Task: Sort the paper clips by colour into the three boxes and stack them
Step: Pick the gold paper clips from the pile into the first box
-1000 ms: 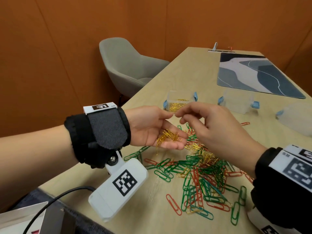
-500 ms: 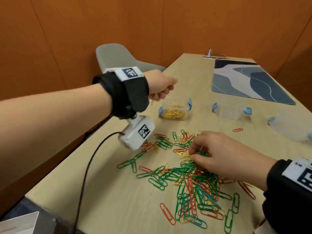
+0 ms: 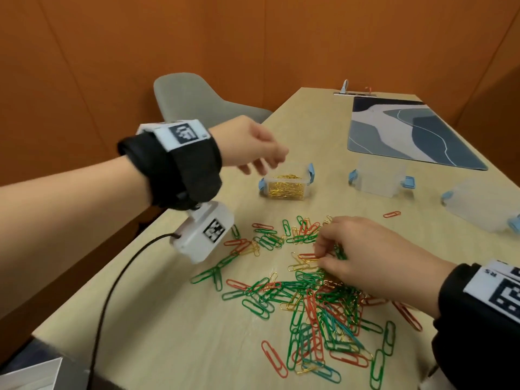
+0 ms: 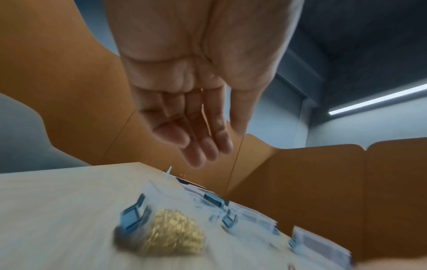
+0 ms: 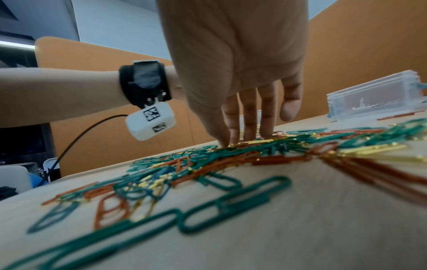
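A mixed pile of green, red and gold paper clips lies on the wooden table. My right hand reaches down into its far edge, fingertips touching clips beside some gold ones. My left hand hovers just left of and above the clear box holding gold clips. In the left wrist view its fingers hang relaxed and empty over the blurred gold heap. A second clear box stands empty to the right. A third lies further right.
One red clip lies alone between the pile and the boxes. A blue-grey desk mat covers the far right of the table and a grey chair stands past the left edge. A black cable hangs from my left wrist camera.
My left hand carried the gold clips from in front of me up to the gold box and has opened over it, now empty. My right hand dropped back onto the pile.
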The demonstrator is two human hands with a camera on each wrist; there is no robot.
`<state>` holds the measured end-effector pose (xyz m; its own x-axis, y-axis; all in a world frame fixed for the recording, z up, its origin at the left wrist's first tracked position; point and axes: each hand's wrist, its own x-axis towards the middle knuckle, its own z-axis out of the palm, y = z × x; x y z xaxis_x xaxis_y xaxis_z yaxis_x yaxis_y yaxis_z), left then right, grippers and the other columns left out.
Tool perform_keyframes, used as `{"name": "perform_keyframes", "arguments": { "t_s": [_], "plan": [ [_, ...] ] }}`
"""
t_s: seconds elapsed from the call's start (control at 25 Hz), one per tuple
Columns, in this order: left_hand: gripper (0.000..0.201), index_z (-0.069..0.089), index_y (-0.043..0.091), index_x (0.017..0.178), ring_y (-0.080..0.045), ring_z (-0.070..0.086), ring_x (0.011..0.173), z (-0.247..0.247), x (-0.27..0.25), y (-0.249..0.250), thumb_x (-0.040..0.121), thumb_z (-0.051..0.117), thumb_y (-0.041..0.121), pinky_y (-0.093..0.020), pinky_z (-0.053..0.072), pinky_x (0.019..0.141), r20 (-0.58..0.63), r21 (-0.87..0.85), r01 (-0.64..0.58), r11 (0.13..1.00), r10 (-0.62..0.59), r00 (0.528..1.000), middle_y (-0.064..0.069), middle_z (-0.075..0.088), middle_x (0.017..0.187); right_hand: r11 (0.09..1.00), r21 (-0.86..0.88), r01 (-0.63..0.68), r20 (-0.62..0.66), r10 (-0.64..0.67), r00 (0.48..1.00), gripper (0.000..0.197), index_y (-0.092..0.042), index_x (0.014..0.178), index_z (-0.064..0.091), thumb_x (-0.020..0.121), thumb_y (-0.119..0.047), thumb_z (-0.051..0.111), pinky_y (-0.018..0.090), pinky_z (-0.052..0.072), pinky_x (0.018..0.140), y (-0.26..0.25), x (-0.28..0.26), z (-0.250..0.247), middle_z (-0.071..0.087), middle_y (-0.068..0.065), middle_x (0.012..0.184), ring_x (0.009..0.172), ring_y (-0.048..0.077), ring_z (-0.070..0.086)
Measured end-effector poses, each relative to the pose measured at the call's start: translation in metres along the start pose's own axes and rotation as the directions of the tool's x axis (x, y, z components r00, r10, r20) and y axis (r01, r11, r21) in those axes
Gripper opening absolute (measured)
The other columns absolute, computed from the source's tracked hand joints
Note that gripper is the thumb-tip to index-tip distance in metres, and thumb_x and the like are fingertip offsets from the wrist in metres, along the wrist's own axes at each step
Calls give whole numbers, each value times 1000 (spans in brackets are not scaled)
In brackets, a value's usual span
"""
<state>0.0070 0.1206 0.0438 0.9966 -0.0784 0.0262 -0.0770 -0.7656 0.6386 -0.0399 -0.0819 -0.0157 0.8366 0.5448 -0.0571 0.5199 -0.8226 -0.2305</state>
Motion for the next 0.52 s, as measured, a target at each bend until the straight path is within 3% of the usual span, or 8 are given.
{"name": "perform_keyframes", "arguments": {
  "t_s": [0.08,0.16,0.32,0.52],
  "plan": [
    [9,71,25,83,-4,60,62,0,-27,-13,79,70,33,-16,46,52,204,204,-24,979,-19,979,8,69,72,1000,-7,-12,-20,12,1000,8,-28,86,60,87,-25,52,32,48,84,0,-1,0,57,-8,96,94,15,55],
    [18,73,27,85,1,55,58,7,-49,-25,70,77,37,-13,43,55,361,386,-78,919,-73,930,8,69,73,999,33,36,-14,-36,999,9,-30,91,62,88,-29,54,29,47,85,-6,0,-1,57,-10,98,94,13,54],
    [30,71,29,94,3,50,63,24,-60,-34,70,74,46,-6,37,57,275,451,-116,885,-14,961,11,66,81,989,49,138,10,-139,990,18,-29,104,64,91,-31,52,23,42,86,-22,4,4,56,-11,106,100,10,51],
    [23,72,25,96,1,49,61,35,-51,-38,75,74,34,-3,36,56,290,423,-127,897,-1,957,9,66,84,997,72,34,7,-35,999,16,-23,100,68,89,-18,58,15,43,72,-15,9,6,64,-6,101,88,10,58]
  ]
}}
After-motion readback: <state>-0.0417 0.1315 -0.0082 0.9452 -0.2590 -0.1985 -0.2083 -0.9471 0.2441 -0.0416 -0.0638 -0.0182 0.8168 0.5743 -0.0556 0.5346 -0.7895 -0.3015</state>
